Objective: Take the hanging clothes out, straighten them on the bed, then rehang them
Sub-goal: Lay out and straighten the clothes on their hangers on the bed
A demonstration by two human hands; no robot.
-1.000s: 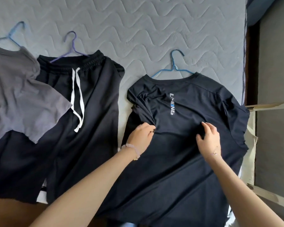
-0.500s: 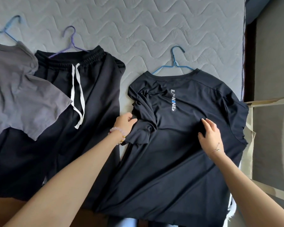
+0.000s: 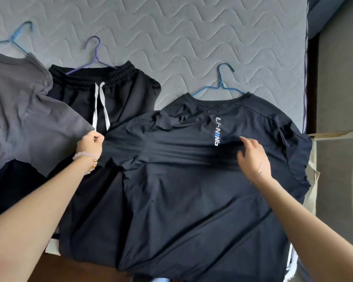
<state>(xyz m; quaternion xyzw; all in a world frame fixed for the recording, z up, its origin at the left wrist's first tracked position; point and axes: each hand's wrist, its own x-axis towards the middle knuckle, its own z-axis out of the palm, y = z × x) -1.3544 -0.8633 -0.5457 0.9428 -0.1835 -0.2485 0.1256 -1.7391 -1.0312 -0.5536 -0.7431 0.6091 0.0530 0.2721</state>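
A dark navy T-shirt [image 3: 192, 190] with a vertical white and blue logo lies on the grey quilted bed [image 3: 192, 37], still on its blue hanger [image 3: 220, 86]. My left hand [image 3: 91, 144] is closed on the shirt's left sleeve, stretched out to the left over the black shorts. My right hand [image 3: 253, 157] presses flat on the shirt's chest just right of the logo, fingers spread. The cloth between both hands is pulled taut into horizontal folds.
Black drawstring shorts [image 3: 110, 98] on a purple hanger [image 3: 92, 55] lie to the left. A grey T-shirt [image 3: 22, 119] on a blue hanger [image 3: 18, 39] overlaps them at far left. The bed's right edge [image 3: 306, 78] borders the floor; a beige bag [image 3: 334, 135] stands there.
My left hand took hold of the crumpled left sleeve and pulled it out leftward over the shorts. The right hand stayed pressed on the chest.
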